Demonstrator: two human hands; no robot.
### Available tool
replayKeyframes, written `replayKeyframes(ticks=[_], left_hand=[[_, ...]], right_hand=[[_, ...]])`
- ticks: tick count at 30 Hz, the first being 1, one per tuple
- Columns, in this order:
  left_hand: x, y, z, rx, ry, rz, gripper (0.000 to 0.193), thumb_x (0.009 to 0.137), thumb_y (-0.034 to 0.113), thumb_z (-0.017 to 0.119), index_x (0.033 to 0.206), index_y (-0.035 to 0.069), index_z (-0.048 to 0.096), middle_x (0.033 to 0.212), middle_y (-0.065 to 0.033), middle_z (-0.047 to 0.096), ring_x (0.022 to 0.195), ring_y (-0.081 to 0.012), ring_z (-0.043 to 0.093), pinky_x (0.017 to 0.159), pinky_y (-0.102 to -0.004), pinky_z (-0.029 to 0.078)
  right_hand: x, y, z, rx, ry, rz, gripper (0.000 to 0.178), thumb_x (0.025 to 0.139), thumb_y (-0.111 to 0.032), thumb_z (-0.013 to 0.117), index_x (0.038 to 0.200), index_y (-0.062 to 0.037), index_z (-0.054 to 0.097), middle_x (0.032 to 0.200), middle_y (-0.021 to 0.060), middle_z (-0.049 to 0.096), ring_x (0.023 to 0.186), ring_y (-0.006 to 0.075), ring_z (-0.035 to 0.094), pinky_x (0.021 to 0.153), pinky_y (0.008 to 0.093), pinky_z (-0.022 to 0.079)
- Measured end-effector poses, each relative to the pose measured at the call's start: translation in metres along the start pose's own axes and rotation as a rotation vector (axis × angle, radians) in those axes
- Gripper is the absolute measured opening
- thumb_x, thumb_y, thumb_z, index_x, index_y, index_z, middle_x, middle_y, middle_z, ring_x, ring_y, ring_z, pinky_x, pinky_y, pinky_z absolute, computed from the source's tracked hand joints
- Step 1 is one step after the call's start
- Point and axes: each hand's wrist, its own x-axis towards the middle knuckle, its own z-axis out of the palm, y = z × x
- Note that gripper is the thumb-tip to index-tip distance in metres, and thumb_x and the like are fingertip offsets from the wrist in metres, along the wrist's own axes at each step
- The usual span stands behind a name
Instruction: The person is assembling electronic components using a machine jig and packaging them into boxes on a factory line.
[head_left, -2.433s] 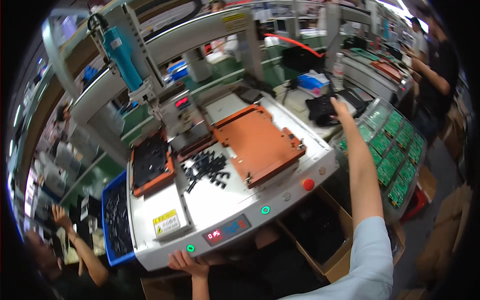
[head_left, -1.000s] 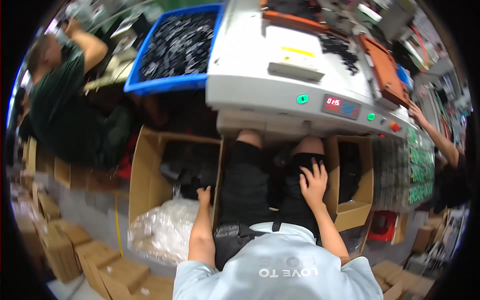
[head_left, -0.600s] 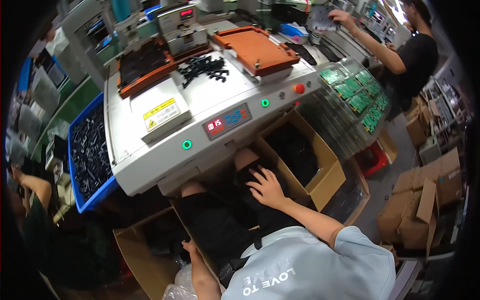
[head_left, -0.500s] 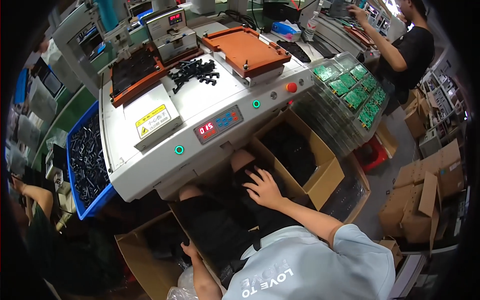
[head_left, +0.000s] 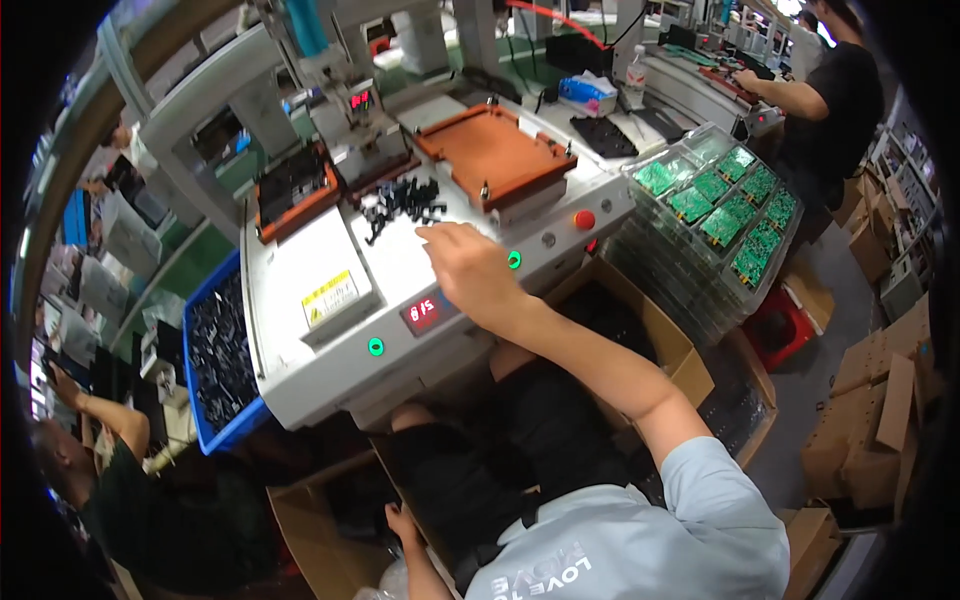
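Note:
My right hand point(head_left: 470, 275) reaches over the front of the white machine table point(head_left: 385, 270). Its fingers are loosely bent, and no object shows in them. Just beyond the fingertips lies a loose pile of small black plastic parts point(head_left: 400, 205). Low down, my left hand point(head_left: 402, 524) is at an open cardboard box point(head_left: 310, 535) beside my left leg. Its thumb side shows, but the other fingers are hidden, so its grip is unclear. A lit control panel point(head_left: 425, 314) sits below my right hand.
An orange fixture plate point(head_left: 500, 155) stands behind the pile, a smaller fixture point(head_left: 297, 190) to its left. A blue bin point(head_left: 222, 365) of black parts is at the left. Green circuit boards point(head_left: 740, 218) lie on stacked clear trays at the right. Another cardboard box point(head_left: 690, 375) stands by my right leg.
My right hand has risen from my lap to the table beside the black parts. My left hand stays low by the box. The whole view has shifted a little.

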Motion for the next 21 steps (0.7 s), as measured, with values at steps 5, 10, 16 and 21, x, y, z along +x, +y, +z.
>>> replayKeyframes(ticks=[5,10,16,21], left_hand=[[-0.030,-0.009,-0.066,0.000,0.133,0.125,0.034,0.093,0.026,0.062,0.109,-0.003,0.059,0.095,-0.0159,0.064,0.080,-0.0287,0.060,0.075,-0.0397,0.052],[-0.095,-0.028,-0.135,-0.859,0.293,-0.356,0.041,0.093,0.027,0.061,0.126,0.006,0.048,0.121,-0.0135,0.056,0.105,-0.0337,0.055,0.090,-0.0474,0.048],[-0.139,0.129,-0.215,-1.460,0.150,-0.048,0.051,0.091,0.034,0.064,0.132,0.015,0.040,0.142,-0.0088,0.040,0.125,-0.0320,0.043,0.093,-0.0547,0.044],[-0.138,0.266,-0.222,-1.569,0.193,0.238,0.061,0.089,0.015,0.062,0.143,0.010,0.034,0.137,-0.0113,0.046,0.129,-0.0314,0.042,0.109,-0.0499,0.034]], right_hand=[[0.023,0.028,0.070,-0.540,-0.251,0.065,0.014,0.080,-0.011,0.058,0.093,-0.0077,0.060,0.092,0.0078,0.058,0.091,0.0219,0.056,0.074,0.0314,0.048],[0.015,0.037,0.087,-0.486,-0.192,0.035,0.012,0.078,-0.015,0.064,0.086,-0.0099,0.056,0.086,0.0076,0.058,0.085,0.0251,0.059,0.070,0.0370,0.050],[0.007,0.058,0.064,-0.429,-0.229,0.034,0.015,0.080,-0.014,0.065,0.086,-0.0060,0.054,0.088,0.0132,0.059,0.088,0.0318,0.059,0.076,0.0423,0.048],[0.005,0.047,0.050,-0.334,-0.303,0.005,0.022,0.080,-0.018,0.071,0.092,-0.0036,0.060,0.093,0.0159,0.057,0.094,0.0357,0.056,0.080,0.0456,0.047]])
